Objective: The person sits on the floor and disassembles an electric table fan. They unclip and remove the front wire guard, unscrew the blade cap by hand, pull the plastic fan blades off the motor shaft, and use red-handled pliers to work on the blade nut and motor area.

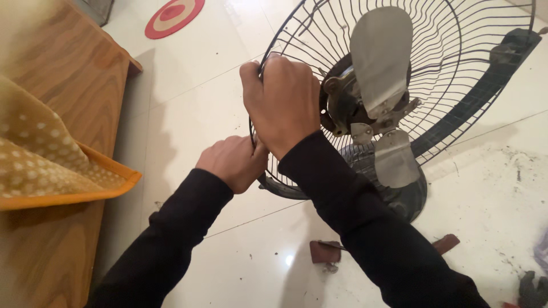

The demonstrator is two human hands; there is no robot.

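1. Head view: both hands clamp the left rim of a round black wire fan guard (456,85), left hand (234,162) just below right hand (282,102).
2. Dull grey metal blades (381,57) sit inside it.
3. Glossy white tiled floor (194,97) lies beneath; a wooden surface (74,74) with dotted yellow cloth (40,165) stands left.

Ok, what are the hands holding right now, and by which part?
Both grip the fan's wire guard by its outer rim: the right hand on the rim's left edge, the left hand just below it, lower on that rim.
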